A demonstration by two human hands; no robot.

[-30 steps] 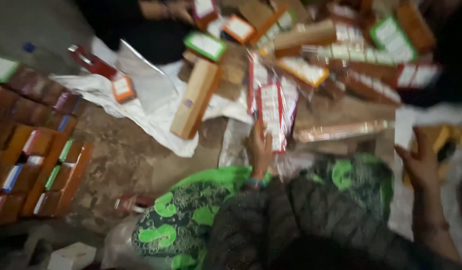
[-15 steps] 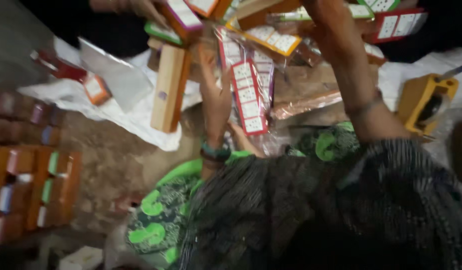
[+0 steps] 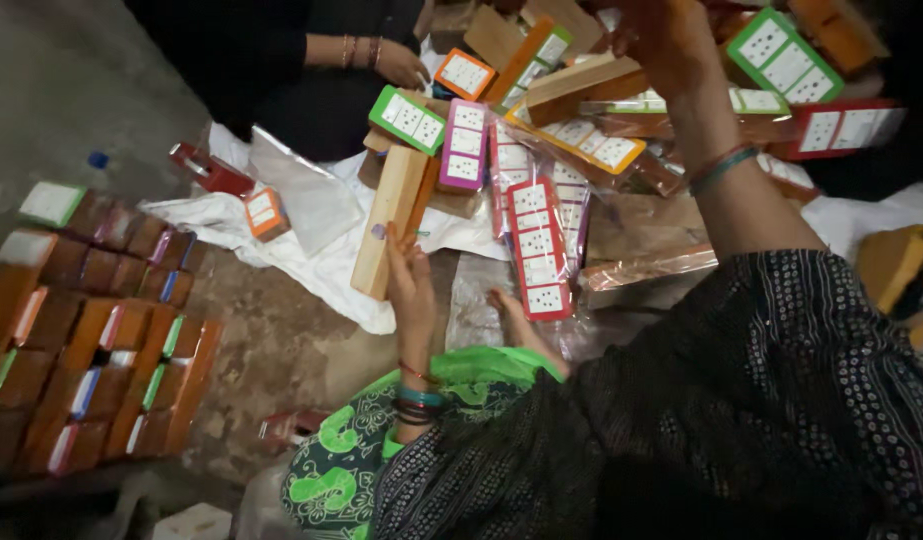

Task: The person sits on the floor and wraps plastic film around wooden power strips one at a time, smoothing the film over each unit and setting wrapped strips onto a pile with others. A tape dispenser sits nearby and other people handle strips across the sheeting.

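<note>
My left hand point(image 3: 411, 285) lies flat with fingers stretched out, its tips touching the near end of a long plain wooden block point(image 3: 389, 222) that lies on white plastic sheet point(image 3: 316, 205). Several bangles ring that wrist. My right hand point(image 3: 669, 40) reaches far up into a heap of wooden blocks and colour-edged dotted cards, resting by a pale wooden block point(image 3: 586, 78); its grip is hidden. A red-edged packet of dotted cards point(image 3: 538, 248) stands between my arms. A bare foot point(image 3: 521, 322) shows below it.
Rows of brown boxes with coloured ends point(image 3: 91, 330) are stacked at the left. Another person's hand point(image 3: 401, 68) works at the top. A small orange-edged box point(image 3: 266, 213) lies on the sheet. A yellow object point(image 3: 896, 265) sits at the right.
My left hand has shifted left, away from the red-edged packet, onto the long wooden block. My right arm has stretched further up into the heap. The view is steadier.
</note>
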